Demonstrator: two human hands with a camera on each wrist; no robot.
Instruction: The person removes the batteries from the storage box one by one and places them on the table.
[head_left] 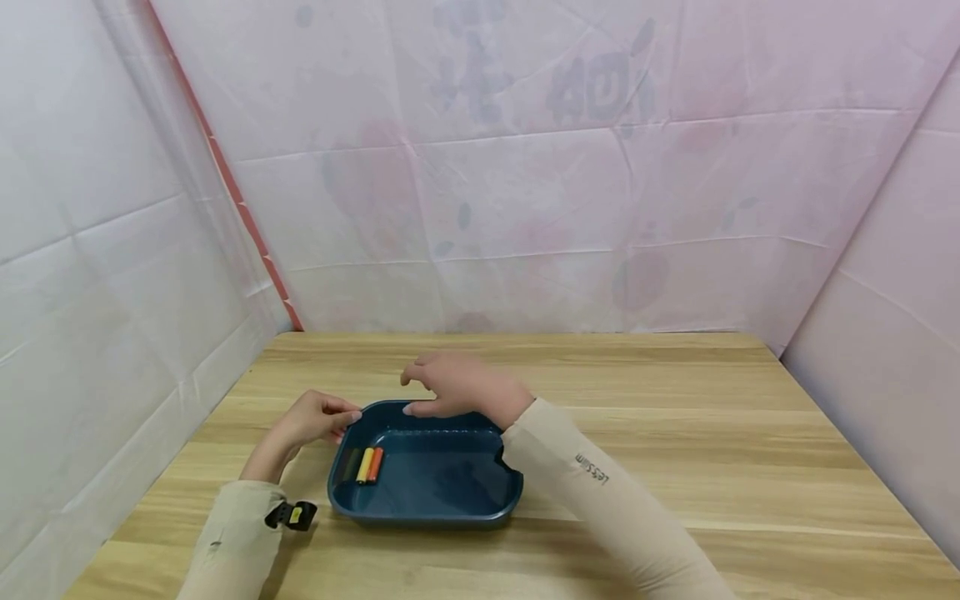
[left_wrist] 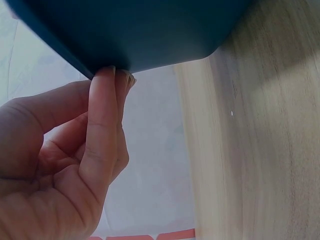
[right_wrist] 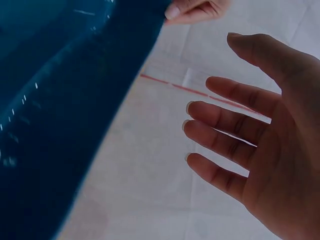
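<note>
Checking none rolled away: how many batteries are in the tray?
3: a dark one, a yellow one and an orange one, lying together at the tray's left end; none visibly hidden.

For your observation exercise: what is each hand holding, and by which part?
The left hand pinches the blue tray at its far-left corner rim. The right hand holds nothing, fingers spread above the tray's far edge.

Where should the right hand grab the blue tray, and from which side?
Take the blue tray by its far rim, from above: the right hand hovers open there, the raised lip gives curled fingers a hold, and the left hand already pinches the left corner.
</note>
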